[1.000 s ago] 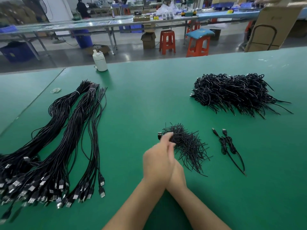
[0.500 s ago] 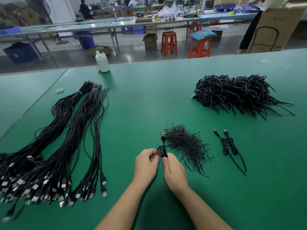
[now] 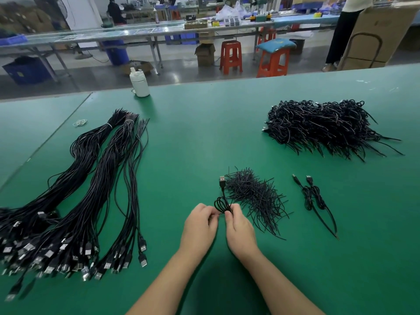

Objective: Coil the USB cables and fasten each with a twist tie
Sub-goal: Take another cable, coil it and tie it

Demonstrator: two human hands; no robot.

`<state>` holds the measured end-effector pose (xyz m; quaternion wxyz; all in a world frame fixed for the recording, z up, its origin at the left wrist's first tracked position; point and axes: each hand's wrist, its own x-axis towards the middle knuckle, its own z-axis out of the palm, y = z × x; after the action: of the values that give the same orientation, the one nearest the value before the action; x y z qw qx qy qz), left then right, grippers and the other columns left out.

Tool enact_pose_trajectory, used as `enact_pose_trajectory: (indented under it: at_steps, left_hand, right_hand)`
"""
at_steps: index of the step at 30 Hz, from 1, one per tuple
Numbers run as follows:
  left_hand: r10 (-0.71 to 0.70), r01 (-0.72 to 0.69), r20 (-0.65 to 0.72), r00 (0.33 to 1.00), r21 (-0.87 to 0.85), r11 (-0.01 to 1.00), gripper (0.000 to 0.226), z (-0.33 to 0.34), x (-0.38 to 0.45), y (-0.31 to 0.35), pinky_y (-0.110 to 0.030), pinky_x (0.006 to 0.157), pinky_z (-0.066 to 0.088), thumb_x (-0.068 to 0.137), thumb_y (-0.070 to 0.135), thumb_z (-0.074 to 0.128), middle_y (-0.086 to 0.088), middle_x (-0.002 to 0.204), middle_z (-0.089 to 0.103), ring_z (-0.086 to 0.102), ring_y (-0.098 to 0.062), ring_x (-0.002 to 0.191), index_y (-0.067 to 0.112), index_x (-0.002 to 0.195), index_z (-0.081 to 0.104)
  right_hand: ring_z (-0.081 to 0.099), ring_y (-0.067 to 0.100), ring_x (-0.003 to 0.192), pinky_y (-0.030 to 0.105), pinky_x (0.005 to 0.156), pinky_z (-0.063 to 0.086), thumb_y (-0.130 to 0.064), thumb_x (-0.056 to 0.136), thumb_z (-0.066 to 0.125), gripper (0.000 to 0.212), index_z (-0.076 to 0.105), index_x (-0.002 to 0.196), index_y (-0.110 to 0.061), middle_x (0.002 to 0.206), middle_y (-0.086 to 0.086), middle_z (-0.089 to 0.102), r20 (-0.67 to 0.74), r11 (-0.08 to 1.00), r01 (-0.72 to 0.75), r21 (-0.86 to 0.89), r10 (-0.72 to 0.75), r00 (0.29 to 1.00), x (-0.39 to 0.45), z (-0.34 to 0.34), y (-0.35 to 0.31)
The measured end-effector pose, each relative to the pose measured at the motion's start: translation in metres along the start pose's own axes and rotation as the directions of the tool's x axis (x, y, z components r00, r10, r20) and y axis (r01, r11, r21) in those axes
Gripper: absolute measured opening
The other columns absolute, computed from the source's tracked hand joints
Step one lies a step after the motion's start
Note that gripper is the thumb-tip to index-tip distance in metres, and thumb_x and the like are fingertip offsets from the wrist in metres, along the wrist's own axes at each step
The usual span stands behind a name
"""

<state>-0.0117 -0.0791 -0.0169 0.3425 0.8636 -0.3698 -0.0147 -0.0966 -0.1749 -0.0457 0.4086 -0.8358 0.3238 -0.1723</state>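
Observation:
A coiled black USB cable [image 3: 221, 202] sits between my two hands, its plug pointing away from me. My left hand [image 3: 200, 226] pinches the coil from the left and my right hand [image 3: 241, 230] pinches it from the right, fingertips nearly meeting. Just beyond my right hand lies a small pile of black twist ties [image 3: 254, 196]. Bundles of uncoiled USB cables [image 3: 75, 201] stretch along the left of the green table [image 3: 186, 142]. A coiled cable [image 3: 314, 197] lies to the right of the ties, and a big heap of coiled cables [image 3: 322, 126] sits at the far right.
A white bottle [image 3: 139, 84] stands near the table's far edge, and a small white rubber band [image 3: 80, 122] lies at the far left. Beyond the table are orange stools, cardboard boxes, other benches and people.
One second ago my left hand covered my right hand and the coil. The hands have since drawn apart side by side, and the coil with its plug shows between the fingertips.

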Motion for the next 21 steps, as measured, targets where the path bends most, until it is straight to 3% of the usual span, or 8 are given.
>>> enact_pose_trajectory:
  at_steps: [2, 5, 8, 11, 13, 16, 18, 21]
  left_hand:
    - [0.254, -0.232, -0.083, 0.963, 0.214, 0.949, 0.008, -0.002, -0.004, -0.002, -0.032, 0.066, 0.048, 0.089, 0.013, 0.062, 0.0, 0.083, 0.059, 0.055, -0.019, 0.077, 0.013, 0.084, 0.068]
    - [0.612, -0.525, -0.103, 0.784, 0.415, 0.743, 0.017, -0.004, -0.003, -0.006, -0.036, 0.073, 0.048, 0.09, 0.007, 0.051, -0.009, 0.093, 0.064, 0.061, -0.03, 0.09, 0.01, 0.081, 0.065]
    - [0.708, -0.64, -0.024, 0.706, 0.406, 0.652, 0.026, -0.01, 0.004, -0.008, -0.039, 0.101, 0.046, 0.093, 0.003, 0.042, -0.012, 0.115, 0.066, 0.057, -0.03, 0.124, 0.007, 0.091, 0.068]
    - [0.751, -0.727, 0.106, 0.652, 0.367, 0.58, 0.03, -0.016, 0.01, -0.011, -0.04, 0.109, 0.043, 0.085, 0.0, 0.044, -0.009, 0.121, 0.068, 0.057, -0.024, 0.126, 0.009, 0.096, 0.07]
    - [0.725, -0.724, 0.158, 0.671, 0.353, 0.593, 0.031, -0.02, 0.015, -0.008, -0.038, 0.104, 0.046, 0.08, 0.003, 0.045, -0.003, 0.114, 0.072, 0.063, -0.019, 0.116, 0.012, 0.094, 0.07]
    - [0.605, -0.617, 0.153, 0.781, 0.333, 0.713, 0.027, -0.023, 0.016, 0.0, -0.032, 0.085, 0.045, 0.077, 0.008, 0.045, 0.007, 0.095, 0.071, 0.066, -0.017, 0.095, 0.019, 0.089, 0.067]
    - [0.487, -0.496, 0.107, 0.867, 0.282, 0.821, 0.02, -0.02, 0.014, 0.004, -0.031, 0.075, 0.04, 0.084, 0.012, 0.046, 0.008, 0.085, 0.067, 0.061, -0.019, 0.082, 0.021, 0.086, 0.064]
    - [0.244, -0.251, 0.07, 0.967, 0.129, 0.959, 0.016, -0.014, 0.013, 0.009, -0.033, 0.077, 0.042, 0.094, 0.014, 0.051, 0.009, 0.084, 0.066, 0.056, -0.018, 0.081, 0.021, 0.088, 0.064]
  right_hand:
    - [0.053, 0.02, 0.072, 0.038, 0.063, 0.039, -0.036, 0.104, 0.033, 0.018, 0.034, 0.088, -0.029, 0.071, -0.007, 0.053, 0.002, 1.0, -0.003, -0.009, 0.003, 1.0, 0.0, 0.0, 0.0]
    - [0.051, 0.016, 0.069, 0.038, 0.063, 0.038, -0.037, 0.104, 0.032, 0.023, 0.034, 0.084, -0.026, 0.07, -0.004, 0.052, 0.011, 1.0, -0.007, -0.009, 0.007, 1.0, 0.0, 0.0, 0.001]
    - [0.051, 0.02, 0.071, 0.04, 0.066, 0.04, -0.034, 0.104, 0.033, 0.026, 0.036, 0.08, -0.022, 0.072, -0.002, 0.054, 0.024, 1.0, 0.006, -0.008, -0.006, 1.0, -0.001, 0.0, 0.001]
    - [0.052, 0.019, 0.075, 0.039, 0.068, 0.041, -0.032, 0.103, 0.033, 0.026, 0.037, 0.078, -0.025, 0.076, -0.005, 0.056, 0.055, 0.999, 0.025, -0.048, -0.023, 0.998, 0.0, 0.0, 0.001]
    - [0.054, 0.02, 0.08, 0.039, 0.071, 0.043, -0.032, 0.102, 0.033, 0.023, 0.043, 0.083, -0.024, 0.082, -0.006, 0.058, 0.072, 0.998, 0.033, -0.057, -0.029, 0.997, 0.001, 0.0, 0.002]
    - [0.054, 0.019, 0.084, 0.04, 0.076, 0.045, -0.034, 0.103, 0.032, 0.023, 0.047, 0.088, -0.025, 0.085, -0.005, 0.059, 0.085, 0.997, 0.046, -0.061, -0.041, 0.996, 0.001, -0.001, 0.002]
    - [0.053, 0.017, 0.084, 0.039, 0.076, 0.044, -0.032, 0.103, 0.032, 0.021, 0.048, 0.091, -0.026, 0.085, -0.006, 0.057, 0.093, 0.997, 0.048, -0.062, -0.042, 0.995, 0.001, -0.001, 0.003]
    - [0.052, 0.015, 0.082, 0.038, 0.074, 0.042, -0.033, 0.103, 0.031, 0.021, 0.047, 0.09, -0.028, 0.083, -0.007, 0.055, 0.077, 0.998, 0.049, -0.029, -0.046, 0.996, -0.002, -0.001, 0.003]
